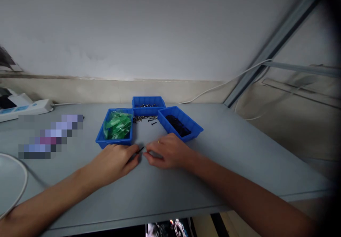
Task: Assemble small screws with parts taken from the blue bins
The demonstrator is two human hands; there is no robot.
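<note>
With the grey table [239,152] as landmark, three blue bins stand towards its back: one [100,137] of green packets [118,123], one [195,127] of dark pieces [177,124], one [149,101] of small metal parts [149,105]. At its middle, left hand [117,160], fingers pinched on a thin dark piece [141,149]; right hand [167,152], loosely curled beside it, grip unclear.

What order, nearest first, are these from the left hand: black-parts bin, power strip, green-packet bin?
1. Green-packet bin, just beyond the left hand.
2. Black-parts bin, right side, beyond the right hand.
3. Power strip, far left.
</note>
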